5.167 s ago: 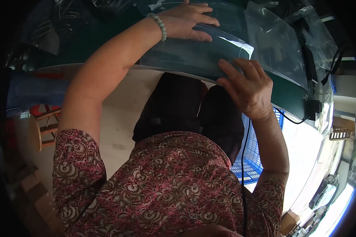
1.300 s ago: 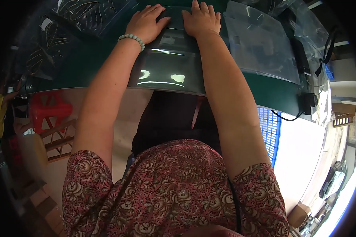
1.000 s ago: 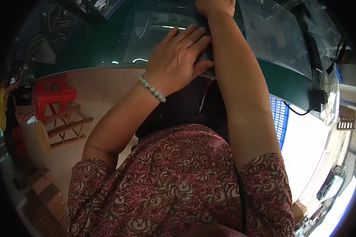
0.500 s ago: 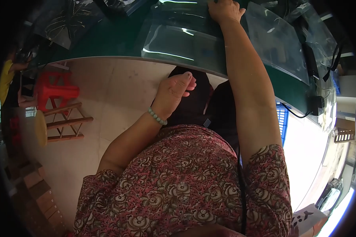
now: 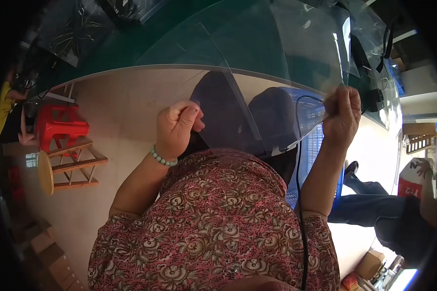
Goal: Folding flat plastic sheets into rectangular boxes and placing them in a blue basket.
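The person is holding a large clear flexible plastic sheet [image 5: 276,82] stretched between both hands above the lap, in front of the dark green tabletop [image 5: 146,39]. The left hand [image 5: 179,127] is closing thumb against curled fingers on the sheet's near left corner, low and close to the body. The right hand [image 5: 342,115] is pinching the sheet's right edge, a little higher and farther out, just beside the table's edge. The sheet's long axis is running left to right between the two grips, its upper part leaning away over the tabletop. Neither hand is nearer the sheet than the other, since both are gripping it. A black cable [image 5: 300,184] is hanging down near the right forearm. A red plastic stool [image 5: 58,127] is standing well apart on the floor to the left.
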Demonstrator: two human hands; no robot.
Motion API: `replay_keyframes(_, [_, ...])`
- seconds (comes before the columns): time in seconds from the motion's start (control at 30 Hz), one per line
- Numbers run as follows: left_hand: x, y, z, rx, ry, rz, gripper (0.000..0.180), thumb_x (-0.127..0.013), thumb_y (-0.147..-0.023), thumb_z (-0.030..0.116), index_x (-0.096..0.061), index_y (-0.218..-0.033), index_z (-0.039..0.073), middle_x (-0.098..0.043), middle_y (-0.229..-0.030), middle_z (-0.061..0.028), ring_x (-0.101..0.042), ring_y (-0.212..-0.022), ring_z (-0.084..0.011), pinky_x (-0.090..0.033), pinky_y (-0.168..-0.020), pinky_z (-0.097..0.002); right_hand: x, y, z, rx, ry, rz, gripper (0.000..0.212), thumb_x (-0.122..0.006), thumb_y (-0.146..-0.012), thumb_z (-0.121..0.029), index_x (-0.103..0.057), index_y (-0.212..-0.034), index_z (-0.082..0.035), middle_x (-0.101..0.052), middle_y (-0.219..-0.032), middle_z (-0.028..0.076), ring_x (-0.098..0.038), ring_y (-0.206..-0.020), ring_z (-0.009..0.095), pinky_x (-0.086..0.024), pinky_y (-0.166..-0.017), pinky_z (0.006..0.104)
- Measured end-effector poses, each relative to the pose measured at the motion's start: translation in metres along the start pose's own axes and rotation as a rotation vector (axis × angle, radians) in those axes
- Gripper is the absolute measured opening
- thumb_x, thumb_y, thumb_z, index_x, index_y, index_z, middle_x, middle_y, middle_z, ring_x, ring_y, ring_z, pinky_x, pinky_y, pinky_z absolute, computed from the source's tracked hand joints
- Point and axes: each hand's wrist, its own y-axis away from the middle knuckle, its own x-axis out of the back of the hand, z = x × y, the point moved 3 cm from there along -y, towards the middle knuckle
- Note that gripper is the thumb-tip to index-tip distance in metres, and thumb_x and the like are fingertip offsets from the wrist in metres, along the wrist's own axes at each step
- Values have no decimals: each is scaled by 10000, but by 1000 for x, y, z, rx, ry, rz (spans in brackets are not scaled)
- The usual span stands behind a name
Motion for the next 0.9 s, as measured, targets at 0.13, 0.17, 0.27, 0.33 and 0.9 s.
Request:
replay_keyframes(0.13, [-23,-9,7,-96,86,-233,353,-615,-1009,338,-649,-970,-12,-674,-869,-78,-674,-758,-150,-555,-749,-297,43,54,14,79,-173,205,76,-631,-995,-116,-656,-1060,-84,-683,-979,14,-616,-853,108,-496,-751,243])
replay_keyframes(0.17, [-25,-13,6,-97,98,-252,353,-615,-1009,338,-649,-970,-12,-674,-869,-78,-674,-758,-150,-555,-749,-297,46,57,13,85,-175,96,75,-636,-991,-119,-656,-1057,-87,-688,-1012,18,-634,-932,131,-511,-854,271])
replay_keyframes(0.27, [-54,-19,27,-358,69,-422,452,-700,-943,384,-628,-1158,-8,-684,-972,-99,-680,-850,-177,-553,-804,-313,68,68,32,100,-140,280,102,-637,-990,-142,-658,-1071,-84,-668,-1017,39,-609,-934,167,-489,-869,349])
replay_keyframes(0.33, [-79,-26,54,-287,330,-223,600,-737,-908,353,-527,-1351,7,-682,-1123,-139,-686,-924,-202,-553,-838,-324,65,59,34,107,-172,110,118,-613,-1010,-158,-669,-1085,-86,-674,-1015,43,-600,-897,146,-477,-804,286])
replay_keyframes(0.9, [-107,-9,82,-696,-236,-418,717,-753,-880,353,-401,-1457,116,-531,-1395,-246,-647,-1118,-343,-501,-979,-515,-69,55,-88,584,1176,-378,330,-811,-735,-196,-677,-1021,-103,-627,-1068,113,-596,-1133,325,-231,-1195,596])
